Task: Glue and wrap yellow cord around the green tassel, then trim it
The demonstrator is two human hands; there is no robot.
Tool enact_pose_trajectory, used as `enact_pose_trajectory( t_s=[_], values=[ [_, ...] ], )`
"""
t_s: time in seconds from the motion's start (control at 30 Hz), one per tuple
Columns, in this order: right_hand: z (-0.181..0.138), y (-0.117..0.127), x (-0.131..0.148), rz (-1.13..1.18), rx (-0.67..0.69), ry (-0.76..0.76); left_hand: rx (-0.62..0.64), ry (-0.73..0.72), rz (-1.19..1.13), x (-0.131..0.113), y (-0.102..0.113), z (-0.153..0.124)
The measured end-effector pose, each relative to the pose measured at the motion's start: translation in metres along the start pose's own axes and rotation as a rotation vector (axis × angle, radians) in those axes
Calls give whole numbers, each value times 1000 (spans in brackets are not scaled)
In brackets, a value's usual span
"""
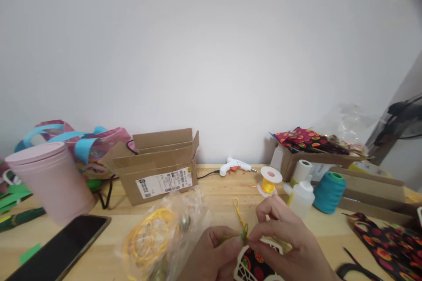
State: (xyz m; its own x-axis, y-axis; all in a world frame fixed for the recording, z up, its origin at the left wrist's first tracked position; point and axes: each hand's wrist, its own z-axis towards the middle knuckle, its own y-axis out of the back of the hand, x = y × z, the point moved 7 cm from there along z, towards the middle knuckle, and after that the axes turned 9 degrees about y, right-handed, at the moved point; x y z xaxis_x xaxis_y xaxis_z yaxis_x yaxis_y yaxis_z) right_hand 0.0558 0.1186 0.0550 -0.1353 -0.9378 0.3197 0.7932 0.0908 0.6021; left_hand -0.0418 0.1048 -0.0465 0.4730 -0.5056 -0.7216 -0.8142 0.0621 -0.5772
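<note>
Low in the middle of the head view, my left hand (217,250) and my right hand (292,239) meet, each closed in a pinch. Between the fingertips is a small green knotted cord (244,232). A yellow cord loop (238,211) sticks up from it, away from me. My left thumb and finger grip the cord's left side; my right thumb and finger pinch it on the right. Just below the hands is a white cut-out frame with dark patterned fabric (253,262), partly covered by my right hand.
A clear bag of yellow cord (150,235) and a phone (62,248) lie left, near a pink canister (51,182) and cardboard box (161,169). Behind are a glue gun (235,167) and yellow spool (268,182). Right: glue bottle (301,199), teal thread cone (329,193), scissors (356,268).
</note>
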Motion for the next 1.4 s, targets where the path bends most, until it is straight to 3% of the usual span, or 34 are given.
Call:
enact_pose_trajectory(
  t_s=[0.17,0.4,0.63,0.87,1.13,1.4],
  values=[
    [2,-4,3,2,-46,2,59,-43,3,-4,-4,1],
    [0,-6,0,-23,-96,-11,33,-60,41,-7,-5,1],
    [-1,-10,-2,64,-23,-33,-183,-145,121,-6,6,3],
    [-6,-13,-1,-8,-29,-15,-218,-177,119,-11,1,1],
    [-9,-7,-6,8,-72,-72,-46,-129,-84,-3,-2,5],
    [-9,-1,1,-151,-158,45,56,-60,-120,5,-5,7]
  ],
)
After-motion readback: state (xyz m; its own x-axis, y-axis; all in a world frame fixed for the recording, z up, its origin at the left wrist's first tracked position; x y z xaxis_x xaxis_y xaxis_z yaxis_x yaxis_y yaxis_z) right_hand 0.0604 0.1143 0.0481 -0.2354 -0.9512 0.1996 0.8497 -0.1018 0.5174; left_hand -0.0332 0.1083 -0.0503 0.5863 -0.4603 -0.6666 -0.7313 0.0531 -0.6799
